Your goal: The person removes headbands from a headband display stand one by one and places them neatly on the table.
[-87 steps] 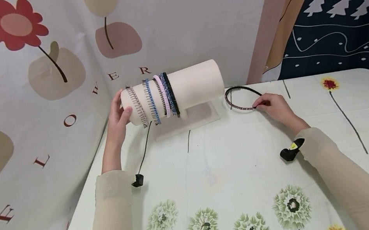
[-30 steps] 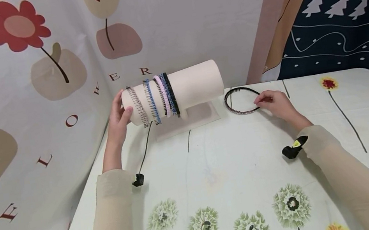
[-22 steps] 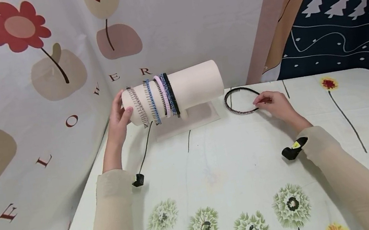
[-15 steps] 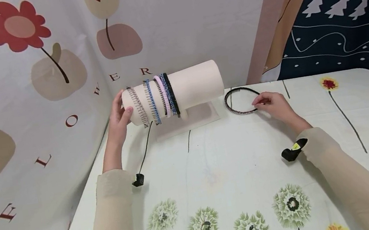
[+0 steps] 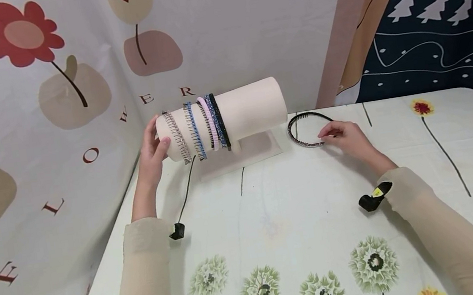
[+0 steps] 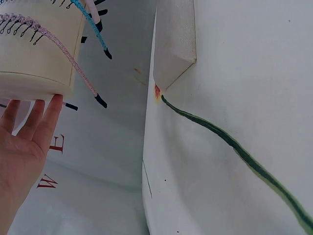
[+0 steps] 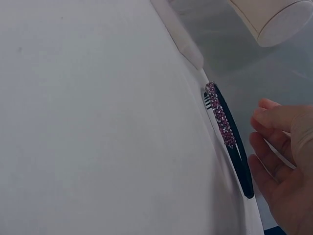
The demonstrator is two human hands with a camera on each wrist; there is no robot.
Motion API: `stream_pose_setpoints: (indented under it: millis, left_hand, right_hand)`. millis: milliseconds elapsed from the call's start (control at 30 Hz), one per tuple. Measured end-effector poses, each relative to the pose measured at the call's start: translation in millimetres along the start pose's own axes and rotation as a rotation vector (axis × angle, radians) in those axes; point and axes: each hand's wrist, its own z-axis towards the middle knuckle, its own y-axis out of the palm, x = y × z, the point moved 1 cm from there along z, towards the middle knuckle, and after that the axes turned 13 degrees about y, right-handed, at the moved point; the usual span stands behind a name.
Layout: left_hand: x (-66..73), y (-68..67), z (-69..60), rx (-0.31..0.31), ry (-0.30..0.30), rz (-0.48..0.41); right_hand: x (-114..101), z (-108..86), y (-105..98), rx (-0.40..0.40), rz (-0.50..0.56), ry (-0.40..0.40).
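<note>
My left hand [image 5: 150, 154] rests on the left end of a cream cylinder stand [image 5: 253, 106]. In the left wrist view its fairly straight fingers [image 6: 50, 120] touch the cylinder's rim. Silver, blue, pink, dark blue and black hairbands circle the cylinder. A black hairband with pink and silver stones [image 7: 222, 117] lies on the table, right of the stand. My right hand [image 5: 346, 141] is at its near end. In the right wrist view that hand [image 7: 288, 152] has loosely bent fingers beside the band, with a gap between them and nothing held.
The stand's flat base [image 5: 264, 151] sits on a floral cloth [image 5: 291, 210]. A printed curtain [image 5: 245, 15] hangs behind and at the left. On the right is a dark blue cloth with white trees [image 5: 433, 59].
My right hand pinched the stone-covered band earliest on; it has let go and shifted slightly left and nearer along it. The band has settled lower. My left hand has stayed on the stand.
</note>
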Motion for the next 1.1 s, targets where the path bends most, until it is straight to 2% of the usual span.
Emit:
stream_pose_setpoints:
  millis: [167, 267, 333, 567, 767, 867, 1100]
  left_hand:
    - [19.7, 3.3, -3.2, -0.009, -0.003, -0.011]
    - [25.0, 4.0, -4.6, -0.012, 0.002, -0.023]
    - [22.8, 3.7, -4.4, -0.011, 0.004, -0.028]
    - [-1.1, 0.6, -0.6, 0.005, 0.005, 0.001]
    - [-2.9, 0.5, -0.4, 0.008, 0.009, 0.003]
    - [1.8, 1.0, -0.7, 0.008, 0.002, 0.001]
    - [28.9, 5.6, -5.2, -0.002, -0.009, -0.015]
  right_hand:
    - [-2.9, -1.6, 5.5, -0.019, 0.008, 0.010]
    - [-5.5, -3.2, 8.9, -0.032, 0.008, 0.014]
    - [-7.1, -4.2, 11.4, -0.047, 0.013, 0.014]
    - [-9.8, -4.7, 20.8, -0.076, 0.049, -0.009]
    - [-15.9, -5.6, 29.6, -0.089, 0.058, -0.043]
    - [-20.1, -6.8, 33.8, -0.104, 0.056, -0.061]
    - [-29.8, -10.1, 44.0, -0.134, 0.037, -0.087]
